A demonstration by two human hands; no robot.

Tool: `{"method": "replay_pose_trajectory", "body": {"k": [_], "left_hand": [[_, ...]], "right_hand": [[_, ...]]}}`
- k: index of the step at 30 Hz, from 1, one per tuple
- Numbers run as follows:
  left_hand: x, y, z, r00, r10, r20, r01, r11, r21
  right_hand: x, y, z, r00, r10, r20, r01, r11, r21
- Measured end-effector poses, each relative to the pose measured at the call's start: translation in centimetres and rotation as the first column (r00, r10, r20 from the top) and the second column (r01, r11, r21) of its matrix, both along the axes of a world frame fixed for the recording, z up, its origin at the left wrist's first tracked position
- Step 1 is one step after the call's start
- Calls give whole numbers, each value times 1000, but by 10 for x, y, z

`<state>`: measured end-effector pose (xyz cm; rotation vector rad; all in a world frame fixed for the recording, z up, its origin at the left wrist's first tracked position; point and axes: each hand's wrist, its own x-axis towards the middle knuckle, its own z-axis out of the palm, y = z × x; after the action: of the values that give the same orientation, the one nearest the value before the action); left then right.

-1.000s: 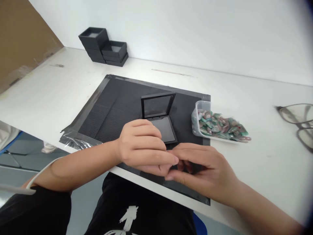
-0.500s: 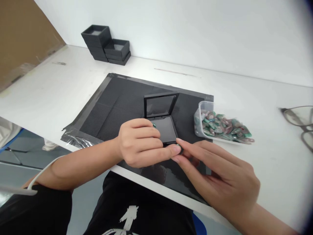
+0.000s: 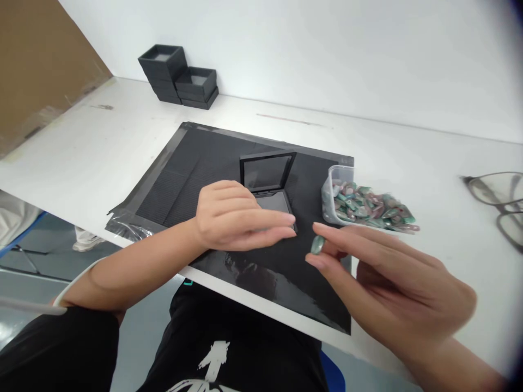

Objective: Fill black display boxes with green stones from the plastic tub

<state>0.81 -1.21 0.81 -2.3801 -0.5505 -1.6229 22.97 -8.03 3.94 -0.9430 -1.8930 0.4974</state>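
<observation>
A small black display box (image 3: 267,182) stands open on the black mat (image 3: 192,169), its lid upright. My left hand (image 3: 237,223) lies over the box's base with its fingers stretched out flat and nothing in them. My right hand (image 3: 388,283) hovers just right of the box and pinches a small green stone (image 3: 317,244) between thumb and fingertips. A clear plastic tub (image 3: 333,188) of several green and pink stones sits on the mat's right edge, just beyond my right fingers.
Stacked black boxes (image 3: 180,79) stand at the back against the white wall. A pair of glasses (image 3: 496,198) lies on the white table at the right. Brown cardboard (image 3: 36,65) leans at the far left. The table's near edge runs just under my wrists.
My hands have come apart. The right hand has lifted away to the right with the green stone in its fingertips, and the left hand's fingers have straightened over the box's base.
</observation>
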Motion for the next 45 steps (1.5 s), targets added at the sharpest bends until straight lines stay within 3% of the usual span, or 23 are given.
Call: {"method": "replay_pose_trajectory", "body": {"k": [4,9,13,15,19,22,26,33,36,40,42,45], "left_hand": [[-1,3,-2,993,-14,117,33,986,-163],[-9,10,-7,981,-118,155,150,965,-215],[-15,15,-6,969,-43,241,112,954,-277],[-17,16,-4,961,19,277,72,946,-315],[-20,16,-1,945,74,318,60,918,-391],[-24,19,0,929,86,360,96,884,-458],[-29,27,-3,939,145,312,73,803,-591],[-27,35,-13,952,301,52,-161,640,-752],[-25,33,-12,960,279,-37,-194,559,-807],[-21,26,-2,961,202,-188,-256,398,-881],[-19,23,1,961,190,-202,-260,365,-894],[-17,22,1,967,188,-174,-234,364,-902]], "right_hand": [[6,0,1,999,-26,29,25,999,20],[1,6,-1,1000,-9,30,8,1000,27],[-20,27,-6,996,-72,46,78,987,-143],[-33,41,-10,985,-5,173,43,975,-219],[-50,65,-21,805,-6,593,139,974,-179],[-52,72,-23,713,-10,701,213,956,-203],[-48,71,-20,701,48,711,200,944,-261],[-43,66,-21,740,26,672,219,935,-277],[-46,65,-25,765,2,645,218,940,-262],[-50,65,-30,781,-6,624,218,940,-263],[-51,65,-32,788,0,615,208,941,-267],[-50,64,-32,805,18,593,194,936,-292]]}}
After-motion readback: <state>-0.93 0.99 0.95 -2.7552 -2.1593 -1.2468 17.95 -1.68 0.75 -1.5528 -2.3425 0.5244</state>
